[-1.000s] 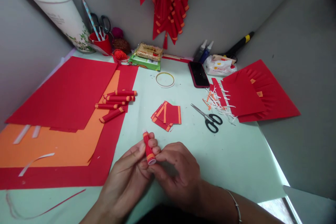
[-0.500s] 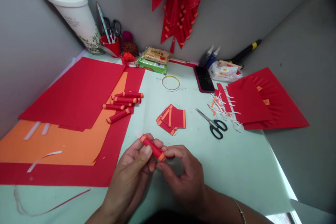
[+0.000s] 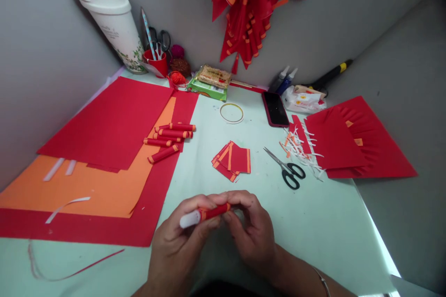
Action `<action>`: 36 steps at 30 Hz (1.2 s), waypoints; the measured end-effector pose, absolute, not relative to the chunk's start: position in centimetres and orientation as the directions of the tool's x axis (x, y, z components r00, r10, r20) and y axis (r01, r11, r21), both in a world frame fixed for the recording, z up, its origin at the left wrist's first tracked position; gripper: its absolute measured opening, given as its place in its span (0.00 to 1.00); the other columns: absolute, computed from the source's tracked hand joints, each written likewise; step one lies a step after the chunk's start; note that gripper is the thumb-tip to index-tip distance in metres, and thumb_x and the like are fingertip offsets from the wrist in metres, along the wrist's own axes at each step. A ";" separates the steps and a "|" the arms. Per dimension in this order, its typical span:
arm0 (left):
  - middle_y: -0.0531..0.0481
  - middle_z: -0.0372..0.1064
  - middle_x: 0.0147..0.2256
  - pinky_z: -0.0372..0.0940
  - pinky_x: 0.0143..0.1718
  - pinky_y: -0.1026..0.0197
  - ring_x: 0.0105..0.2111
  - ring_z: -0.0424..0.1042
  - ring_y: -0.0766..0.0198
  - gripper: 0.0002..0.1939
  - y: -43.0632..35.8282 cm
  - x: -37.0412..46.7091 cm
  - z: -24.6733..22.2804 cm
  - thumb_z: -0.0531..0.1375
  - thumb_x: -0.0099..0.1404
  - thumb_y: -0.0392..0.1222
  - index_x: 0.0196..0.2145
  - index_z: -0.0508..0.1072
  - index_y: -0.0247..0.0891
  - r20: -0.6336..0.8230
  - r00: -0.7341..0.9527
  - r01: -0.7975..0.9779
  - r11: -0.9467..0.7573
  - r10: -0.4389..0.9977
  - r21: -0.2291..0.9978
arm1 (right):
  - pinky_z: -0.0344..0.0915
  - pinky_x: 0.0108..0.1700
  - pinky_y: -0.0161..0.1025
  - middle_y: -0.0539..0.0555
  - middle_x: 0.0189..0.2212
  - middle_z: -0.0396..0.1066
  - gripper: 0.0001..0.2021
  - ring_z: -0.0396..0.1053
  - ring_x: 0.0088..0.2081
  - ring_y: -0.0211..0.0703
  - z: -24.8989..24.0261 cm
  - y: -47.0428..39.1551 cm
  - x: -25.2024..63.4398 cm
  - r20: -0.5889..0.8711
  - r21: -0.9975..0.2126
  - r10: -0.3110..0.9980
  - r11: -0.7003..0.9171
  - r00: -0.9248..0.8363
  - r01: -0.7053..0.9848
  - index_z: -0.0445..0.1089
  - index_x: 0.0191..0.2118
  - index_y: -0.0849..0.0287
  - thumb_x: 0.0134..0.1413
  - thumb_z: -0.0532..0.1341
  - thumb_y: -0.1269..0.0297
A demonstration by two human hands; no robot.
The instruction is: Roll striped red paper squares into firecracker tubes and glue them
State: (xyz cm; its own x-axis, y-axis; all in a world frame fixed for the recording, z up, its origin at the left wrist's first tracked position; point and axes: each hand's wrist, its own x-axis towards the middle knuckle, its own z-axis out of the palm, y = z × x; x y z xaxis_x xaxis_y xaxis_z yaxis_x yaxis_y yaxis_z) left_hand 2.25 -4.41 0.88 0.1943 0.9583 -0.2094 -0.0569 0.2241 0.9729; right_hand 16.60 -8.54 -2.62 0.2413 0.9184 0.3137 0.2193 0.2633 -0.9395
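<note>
A small red paper roll (image 3: 215, 212) with orange ends lies between my two hands, near the table's front. A white, rounded stick end pokes out of its left end. My left hand (image 3: 190, 234) is closed round the roll's left part, thumb below and fingers above. The right end is pinched by the fingertips of my right hand (image 3: 252, 229). Beyond the hands lie red paper pieces with orange edges (image 3: 239, 158). Several finished-looking red rolls (image 3: 169, 137) rest in a pile on the coloured sheets at the left.
Black-handled scissors (image 3: 287, 169) lie right of centre, beside white paper scraps (image 3: 299, 146). Behind are a phone (image 3: 275, 109), a tape ring (image 3: 232, 113), packaged snacks (image 3: 211, 82) and a red pen cup (image 3: 156, 64). A white tumbler (image 3: 116, 28) stands back left.
The roll has turned to a flatter angle, and a white stick end now shows at its left. My left hand's fingers have come over the top of it. The camera view has shifted slightly.
</note>
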 end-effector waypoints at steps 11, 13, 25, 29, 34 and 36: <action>0.57 0.82 0.46 0.74 0.50 0.64 0.45 0.81 0.60 0.21 -5.3 1.3 -0.4 0.65 0.59 0.26 0.45 0.80 0.51 0.304 0.263 -0.049 -0.302 0.916 0.952 | 0.74 0.49 0.40 0.55 0.45 0.76 0.14 0.77 0.47 0.45 -3.0 -7.9 17.6 0.365 -0.929 0.924 0.354 0.113 0.106 0.70 0.51 0.51 0.62 0.63 0.73; 0.58 0.82 0.45 0.74 0.51 0.64 0.45 0.81 0.61 0.20 -5.3 1.3 -0.1 0.66 0.59 0.26 0.43 0.80 0.51 0.290 0.261 -0.022 -0.294 0.921 0.955 | 0.73 0.49 0.37 0.54 0.45 0.77 0.14 0.77 0.46 0.43 -2.9 -7.8 17.6 0.355 -0.932 0.930 0.344 0.098 0.111 0.70 0.51 0.51 0.62 0.64 0.72; 0.56 0.79 0.38 0.73 0.47 0.67 0.44 0.78 0.63 0.07 -3.4 1.1 -0.8 0.72 0.57 0.39 0.33 0.80 0.48 -0.224 0.226 -0.288 0.285 0.948 0.914 | 0.71 0.35 0.33 0.50 0.36 0.75 0.17 0.73 0.33 0.38 -2.4 -7.7 16.6 -0.080 -0.941 0.980 -0.015 0.181 -0.338 0.70 0.45 0.51 0.51 0.73 0.59; 0.52 0.80 0.35 0.74 0.43 0.64 0.39 0.79 0.59 0.10 -3.2 1.9 -0.6 0.75 0.52 0.43 0.31 0.81 0.44 -0.369 0.262 -0.364 0.445 0.892 0.818 | 0.68 0.29 0.32 0.48 0.30 0.75 0.14 0.70 0.28 0.36 -2.1 -7.5 16.7 -0.134 -0.912 0.984 -0.078 0.114 -0.404 0.72 0.41 0.52 0.51 0.73 0.58; 0.50 0.79 0.30 0.74 0.38 0.63 0.35 0.78 0.59 0.13 -2.9 3.2 0.0 0.77 0.45 0.43 0.29 0.82 0.40 -0.494 0.225 -0.393 0.542 0.840 0.742 | 0.64 0.28 0.32 0.47 0.28 0.73 0.07 0.67 0.26 0.35 -1.8 -7.7 16.9 -0.126 -0.937 0.981 -0.069 0.146 -0.342 0.72 0.37 0.53 0.54 0.70 0.63; 0.50 0.78 0.28 0.74 0.38 0.63 0.34 0.77 0.59 0.14 -2.9 3.5 0.1 0.78 0.44 0.43 0.30 0.83 0.39 -0.535 0.207 -0.409 0.569 0.819 0.713 | 0.64 0.29 0.33 0.46 0.26 0.70 0.06 0.66 0.26 0.35 -1.9 -7.8 16.8 -0.148 -0.940 0.977 -0.091 0.155 -0.329 0.71 0.36 0.53 0.57 0.69 0.63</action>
State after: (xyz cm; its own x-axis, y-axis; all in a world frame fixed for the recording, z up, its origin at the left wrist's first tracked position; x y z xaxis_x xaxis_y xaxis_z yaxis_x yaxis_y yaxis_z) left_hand 3.46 -2.87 0.10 0.2067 0.8191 -0.5352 -0.4090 0.5692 0.7132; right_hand 16.84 -7.82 -1.93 0.1546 0.9768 -0.1484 -0.3285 -0.0908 -0.9401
